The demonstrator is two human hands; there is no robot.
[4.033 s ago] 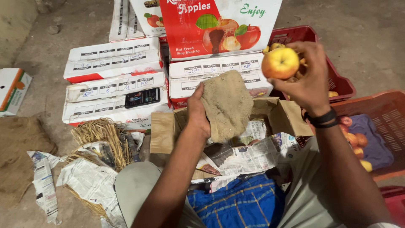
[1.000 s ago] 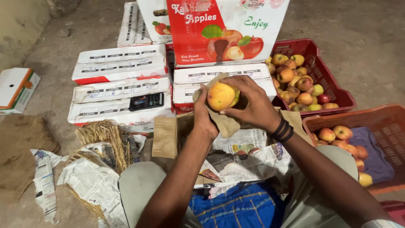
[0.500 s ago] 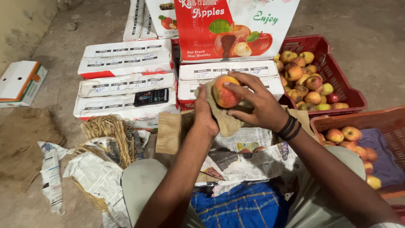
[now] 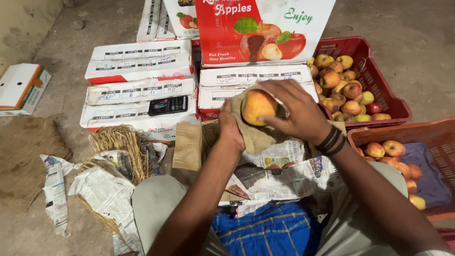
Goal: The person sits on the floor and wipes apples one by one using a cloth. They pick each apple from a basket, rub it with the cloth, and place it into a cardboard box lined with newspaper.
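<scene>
Above crumpled newspaper [image 4: 284, 175], the right hand [image 4: 296, 111] is gripping a yellow-red apple [image 4: 258, 105] with clenched fingers, while the left hand [image 4: 231, 130] is pressing a tan cloth [image 4: 258, 137] beneath it. Stacked cartons [image 4: 142, 85] and a red crate [image 4: 374, 80] of apples are crowding just beyond.

Single head-worn view, looking steeply down and forward, close over the lap, floor beyond

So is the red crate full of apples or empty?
Nearly full: the red crate holds a heap of yellow and red apples up near its rim.
</scene>
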